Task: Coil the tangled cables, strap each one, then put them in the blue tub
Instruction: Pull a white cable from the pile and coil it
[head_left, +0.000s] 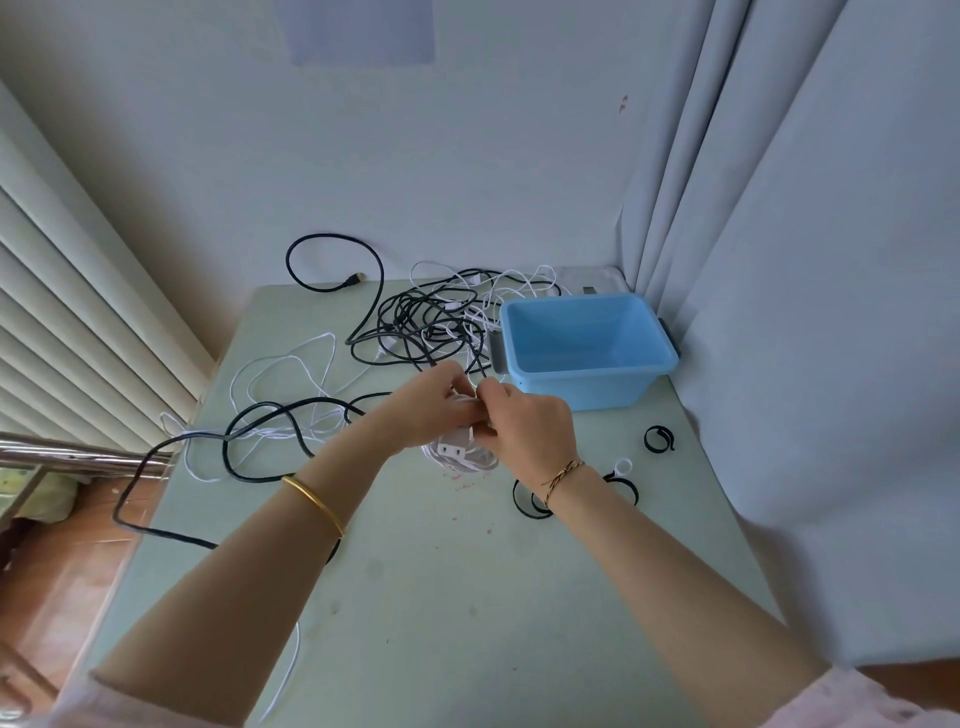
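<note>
Left hand (441, 402), right hand (522, 423) grip white cable coil (460, 452)

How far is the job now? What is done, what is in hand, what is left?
Done: nothing stored; the tub is empty. In hand: the left hand and right hand hold a white coil; whether it is strapped is hidden. Left: the black-and-white tangle behind, a black cable hanging over the left edge of the table, and loose straps lying unused.
</note>
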